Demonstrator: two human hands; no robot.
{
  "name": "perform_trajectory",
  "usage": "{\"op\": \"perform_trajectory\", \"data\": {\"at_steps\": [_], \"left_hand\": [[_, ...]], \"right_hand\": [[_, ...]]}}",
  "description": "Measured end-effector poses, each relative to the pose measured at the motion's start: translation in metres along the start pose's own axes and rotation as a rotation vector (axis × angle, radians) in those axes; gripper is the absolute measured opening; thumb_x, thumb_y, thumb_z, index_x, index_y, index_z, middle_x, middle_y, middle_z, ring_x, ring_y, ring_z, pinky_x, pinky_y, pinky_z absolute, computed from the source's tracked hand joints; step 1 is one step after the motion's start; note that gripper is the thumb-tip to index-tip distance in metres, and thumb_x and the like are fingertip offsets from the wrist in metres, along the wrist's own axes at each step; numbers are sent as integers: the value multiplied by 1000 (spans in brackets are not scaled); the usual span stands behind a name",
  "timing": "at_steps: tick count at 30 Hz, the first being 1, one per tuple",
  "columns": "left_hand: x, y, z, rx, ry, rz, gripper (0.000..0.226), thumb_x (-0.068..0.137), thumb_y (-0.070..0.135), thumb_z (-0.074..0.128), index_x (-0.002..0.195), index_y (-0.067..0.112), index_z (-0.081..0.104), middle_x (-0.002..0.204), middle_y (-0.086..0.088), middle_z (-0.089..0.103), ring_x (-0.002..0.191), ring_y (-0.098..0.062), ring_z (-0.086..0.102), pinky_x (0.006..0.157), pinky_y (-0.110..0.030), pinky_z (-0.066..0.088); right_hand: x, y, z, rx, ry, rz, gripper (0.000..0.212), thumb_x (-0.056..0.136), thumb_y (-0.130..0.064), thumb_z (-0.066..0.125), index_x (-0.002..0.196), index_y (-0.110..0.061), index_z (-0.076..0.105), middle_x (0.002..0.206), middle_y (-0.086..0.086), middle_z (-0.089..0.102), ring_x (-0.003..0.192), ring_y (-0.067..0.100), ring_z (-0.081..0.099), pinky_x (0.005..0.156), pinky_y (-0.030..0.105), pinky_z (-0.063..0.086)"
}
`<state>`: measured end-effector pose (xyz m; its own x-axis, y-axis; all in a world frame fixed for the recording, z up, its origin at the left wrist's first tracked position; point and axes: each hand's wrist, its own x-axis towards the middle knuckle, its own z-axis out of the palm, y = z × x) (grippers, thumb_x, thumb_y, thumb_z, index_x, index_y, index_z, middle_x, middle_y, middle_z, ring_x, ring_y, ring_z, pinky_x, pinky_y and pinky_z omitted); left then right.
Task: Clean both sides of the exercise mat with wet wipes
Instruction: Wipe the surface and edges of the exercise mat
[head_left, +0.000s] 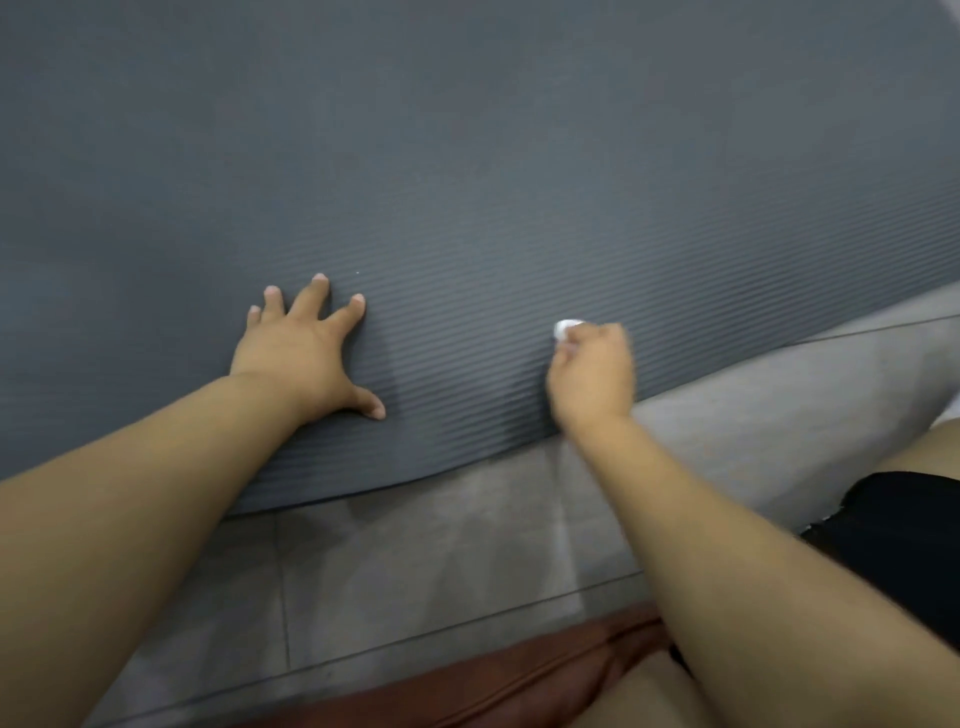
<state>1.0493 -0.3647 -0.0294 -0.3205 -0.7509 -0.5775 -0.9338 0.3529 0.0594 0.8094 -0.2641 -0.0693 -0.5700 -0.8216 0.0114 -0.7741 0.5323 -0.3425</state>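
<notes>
A dark grey ribbed exercise mat (467, 182) lies flat on the floor and fills the upper part of the view. My left hand (306, 353) presses flat on the mat near its front edge, fingers spread, holding nothing. My right hand (592, 374) is closed around a small white wet wipe (566, 328), which pokes out past the knuckles and rests against the mat surface. The right hand looks slightly blurred.
Grey floor tiles (415, 561) run along the mat's front edge. A brown cushion or seat edge (519, 675) sits at the bottom. My leg in black shorts (893, 535) is at the lower right.
</notes>
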Motion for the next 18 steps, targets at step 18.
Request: {"op": "perform_trajectory", "data": {"at_steps": [18], "left_hand": [[7,-13,-15,-32,-6,26,84,75,57,68,145,44,22,157,12,9,143,-29,19,102,-42,36]], "right_hand": [[21,-31,11,3,-29,25,26,93,-11,47,114,-4,61,113,20,58,106,34,52,87,29,32]]}}
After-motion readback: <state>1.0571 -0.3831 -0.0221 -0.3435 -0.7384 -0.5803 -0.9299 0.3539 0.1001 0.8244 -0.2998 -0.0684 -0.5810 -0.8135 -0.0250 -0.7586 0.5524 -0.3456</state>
